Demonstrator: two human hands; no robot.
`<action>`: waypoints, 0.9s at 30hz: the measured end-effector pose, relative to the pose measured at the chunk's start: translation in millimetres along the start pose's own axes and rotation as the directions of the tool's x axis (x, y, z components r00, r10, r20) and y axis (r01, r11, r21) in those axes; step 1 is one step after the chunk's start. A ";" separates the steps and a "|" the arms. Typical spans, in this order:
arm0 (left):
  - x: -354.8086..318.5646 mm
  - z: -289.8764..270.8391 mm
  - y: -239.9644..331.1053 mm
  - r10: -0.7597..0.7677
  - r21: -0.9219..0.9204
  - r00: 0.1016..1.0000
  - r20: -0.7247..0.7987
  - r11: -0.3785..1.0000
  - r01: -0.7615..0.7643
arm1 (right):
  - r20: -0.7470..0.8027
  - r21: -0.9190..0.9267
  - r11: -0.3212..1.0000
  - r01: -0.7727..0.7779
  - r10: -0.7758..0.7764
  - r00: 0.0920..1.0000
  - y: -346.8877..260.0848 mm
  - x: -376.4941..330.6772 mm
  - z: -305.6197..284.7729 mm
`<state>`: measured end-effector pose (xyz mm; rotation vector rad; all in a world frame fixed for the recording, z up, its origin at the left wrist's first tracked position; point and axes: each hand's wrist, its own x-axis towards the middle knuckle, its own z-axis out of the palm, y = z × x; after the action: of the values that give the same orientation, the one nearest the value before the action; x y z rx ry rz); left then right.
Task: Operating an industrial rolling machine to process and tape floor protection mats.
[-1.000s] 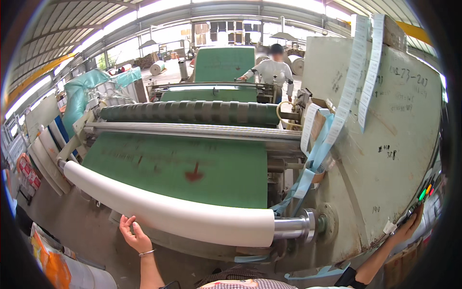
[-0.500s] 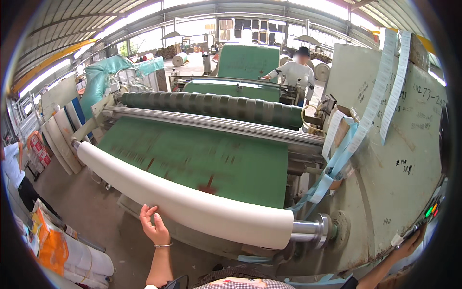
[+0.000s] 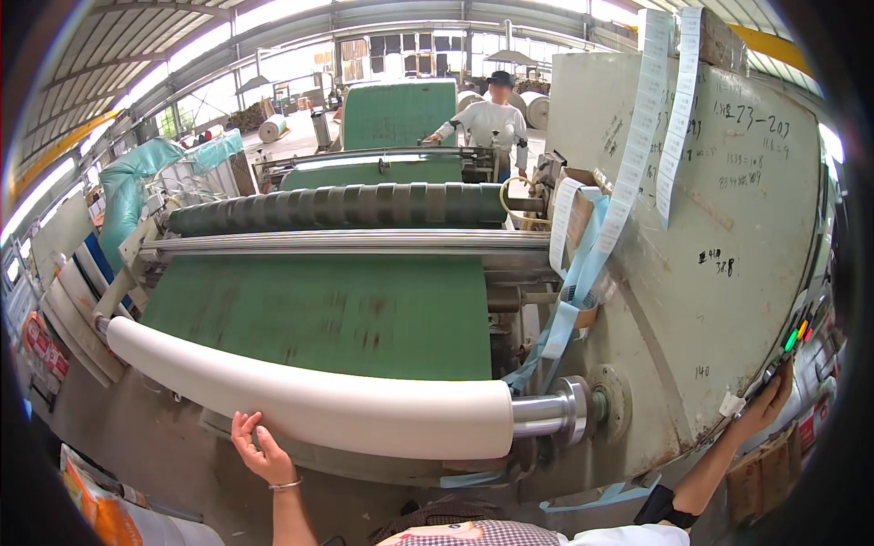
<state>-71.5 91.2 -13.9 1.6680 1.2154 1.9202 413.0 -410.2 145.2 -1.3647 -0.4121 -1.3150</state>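
A thick white roll (image 3: 319, 400) lies across the front of a large machine, wound on a steel shaft (image 3: 542, 417) at its right end. Just in front of the roll, my left hand (image 3: 264, 452) is raised with its fingers apart and slightly curled, holding nothing; whether its fingertips touch the roll I cannot tell. At the far right my right hand (image 3: 763, 407) reaches to a narrow control panel (image 3: 788, 353) with green and orange lights on the machine's edge. Its fingers are stretched against the panel, partly hidden. Behind the roll slopes a green sheet (image 3: 337, 309) with dark marks.
A dark banded roller (image 3: 346, 209) and metal bars (image 3: 355, 241) span the machine. Light blue label strips (image 3: 583, 282) hang by the pale side panel (image 3: 728, 218). Beyond the roller stands a person in white (image 3: 492, 123). Wrapped rolls (image 3: 155, 528) lie at lower left.
The view has swung right, so the machine sits further left and my right arm shows more. Marks on the green sheet look different. My left hand keeps its place close to the roll.
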 end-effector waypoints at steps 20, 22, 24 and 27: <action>0.0 7.4 11.8 0.092 0.038 0.994 0.050 0.995 -0.094 | -0.020 -0.029 1.000 0.000 0.000 1.000 17.1 3.0 -5.9; -0.5 10.4 17.5 0.102 0.047 0.993 0.058 0.993 -0.104 | -0.023 0.012 1.000 -0.026 0.026 0.999 14.5 2.0 -2.8; -1.4 14.6 24.2 0.119 -0.003 0.989 0.092 0.993 -0.119 | -0.033 0.000 1.000 -0.027 0.027 0.999 11.1 2.8 -2.4; -5.4 20.4 32.2 0.171 0.018 0.978 0.119 0.985 -0.174 | -0.022 -0.006 1.000 -0.001 0.001 1.000 9.9 2.9 -1.0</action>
<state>-42.1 76.3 6.2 1.9292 1.0892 1.8787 421.7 -415.2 142.8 -1.3542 -0.3925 -1.3309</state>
